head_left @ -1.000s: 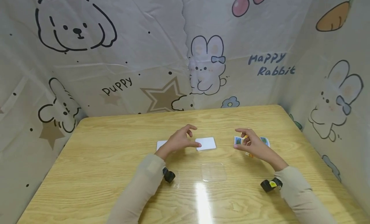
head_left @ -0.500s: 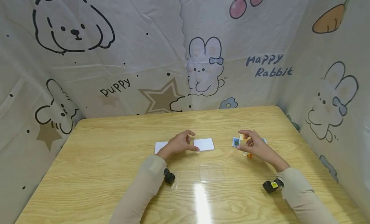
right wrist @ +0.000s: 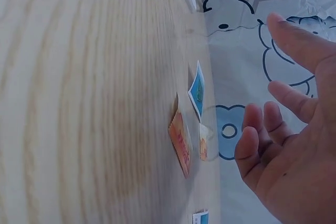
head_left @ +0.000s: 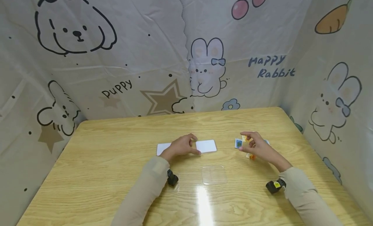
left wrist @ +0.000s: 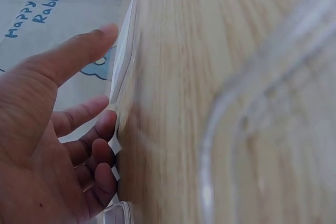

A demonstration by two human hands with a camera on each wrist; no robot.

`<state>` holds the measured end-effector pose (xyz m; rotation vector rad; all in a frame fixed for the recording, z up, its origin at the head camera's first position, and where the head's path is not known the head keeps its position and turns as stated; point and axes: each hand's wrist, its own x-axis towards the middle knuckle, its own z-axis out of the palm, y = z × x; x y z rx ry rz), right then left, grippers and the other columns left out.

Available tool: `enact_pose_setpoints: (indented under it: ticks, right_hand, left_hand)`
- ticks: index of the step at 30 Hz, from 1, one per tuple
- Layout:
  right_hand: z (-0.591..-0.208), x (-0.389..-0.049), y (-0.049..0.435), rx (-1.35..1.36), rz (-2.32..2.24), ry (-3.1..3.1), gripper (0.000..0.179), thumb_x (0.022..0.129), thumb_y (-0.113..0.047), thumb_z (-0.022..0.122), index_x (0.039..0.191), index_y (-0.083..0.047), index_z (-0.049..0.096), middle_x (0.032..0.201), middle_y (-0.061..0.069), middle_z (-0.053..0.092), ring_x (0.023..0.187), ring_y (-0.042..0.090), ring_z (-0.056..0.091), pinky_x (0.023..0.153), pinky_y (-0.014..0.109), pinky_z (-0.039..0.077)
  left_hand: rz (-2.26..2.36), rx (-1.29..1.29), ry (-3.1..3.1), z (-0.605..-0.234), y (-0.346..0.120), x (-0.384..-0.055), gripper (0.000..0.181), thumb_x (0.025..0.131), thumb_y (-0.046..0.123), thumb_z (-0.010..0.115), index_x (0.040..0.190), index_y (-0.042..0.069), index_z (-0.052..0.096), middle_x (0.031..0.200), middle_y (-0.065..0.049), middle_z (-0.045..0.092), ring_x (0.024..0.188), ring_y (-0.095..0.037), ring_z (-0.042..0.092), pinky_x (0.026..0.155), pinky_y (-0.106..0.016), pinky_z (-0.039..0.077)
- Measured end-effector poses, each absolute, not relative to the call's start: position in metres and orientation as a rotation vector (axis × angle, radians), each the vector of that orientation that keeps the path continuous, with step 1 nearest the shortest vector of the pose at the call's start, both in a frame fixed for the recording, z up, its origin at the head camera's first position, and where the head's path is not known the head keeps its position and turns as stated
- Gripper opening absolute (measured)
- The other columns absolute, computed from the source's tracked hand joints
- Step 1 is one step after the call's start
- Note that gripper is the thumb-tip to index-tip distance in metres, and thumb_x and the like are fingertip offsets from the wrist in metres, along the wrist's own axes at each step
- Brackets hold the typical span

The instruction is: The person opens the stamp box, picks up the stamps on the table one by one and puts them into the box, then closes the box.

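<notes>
In the head view a white rectangular block (head_left: 206, 146), which looks like a card stack, lies flat mid-table. My left hand (head_left: 182, 145) is at its left end, thumb and forefinger spread by its two left corners. In the left wrist view the thumb tip overlaps the white block (left wrist: 124, 51); whether it touches is unclear. My right hand (head_left: 256, 145) hovers above several small stamps with toothed edges, its thumb and fingers apart and holding nothing. A blue stamp (right wrist: 197, 92) and an orange stamp (right wrist: 180, 144) show in the right wrist view.
A second white rectangle (head_left: 162, 149) lies partly behind the left hand. Nearer the front lies a clear plastic case part (head_left: 214, 175), with another transparent piece (head_left: 177, 184) beside the left wrist camera. Printed cloth (head_left: 163, 57) walls the table's back and sides.
My left hand has come down a little, its thumb now at the white block's near-left corner. The right hand has shifted slightly right, uncovering more of the orange stamp. The last half second shows little movement.
</notes>
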<state>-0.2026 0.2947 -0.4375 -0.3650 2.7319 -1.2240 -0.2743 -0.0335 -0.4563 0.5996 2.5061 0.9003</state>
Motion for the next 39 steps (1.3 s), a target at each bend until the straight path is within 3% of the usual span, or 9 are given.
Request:
enact_pose_setpoints:
  ticks: [10, 21, 39]
  right_hand:
    - [-0.448, -0.214, 0.301, -0.381, -1.186, 2.725, 0.064, 0.091, -0.025, 0.067, 0.140, 0.004, 0.038, 0.115, 0.023, 0.038, 0.086, 0.022, 0.044, 0.071, 0.026, 0.042]
    - [-0.465, -0.231, 0.306, -0.356, -0.965, 2.808, 0.063, 0.088, -0.030, 0.071, 0.134, 0.005, 0.048, 0.110, 0.020, 0.047, 0.098, 0.028, 0.046, 0.083, 0.041, 0.041]
    - [-0.458, -0.232, 0.297, -0.331, -0.726, 2.850, 0.058, 0.088, -0.036, 0.070, 0.129, 0.001, 0.055, 0.108, 0.018, 0.050, 0.089, 0.024, 0.051, 0.075, 0.038, 0.045]
  left_hand:
    - [0.814, 0.573, 2.554, -0.458, -0.031, -0.273, 0.061, 0.076, 0.039, 0.080, 0.125, 0.014, 0.055, 0.090, 0.001, 0.053, 0.074, -0.013, 0.046, 0.064, -0.027, 0.037]
    - [0.788, 0.570, 2.563, -0.458, -0.029, -0.273, 0.062, 0.077, 0.037, 0.080, 0.128, 0.012, 0.055, 0.089, 0.001, 0.053, 0.071, -0.012, 0.045, 0.061, -0.026, 0.036]
    - [0.799, 0.565, 2.554, -0.458, -0.030, -0.273, 0.061, 0.077, 0.035, 0.080, 0.127, 0.011, 0.055, 0.089, 0.001, 0.052, 0.072, -0.013, 0.045, 0.062, -0.026, 0.035]
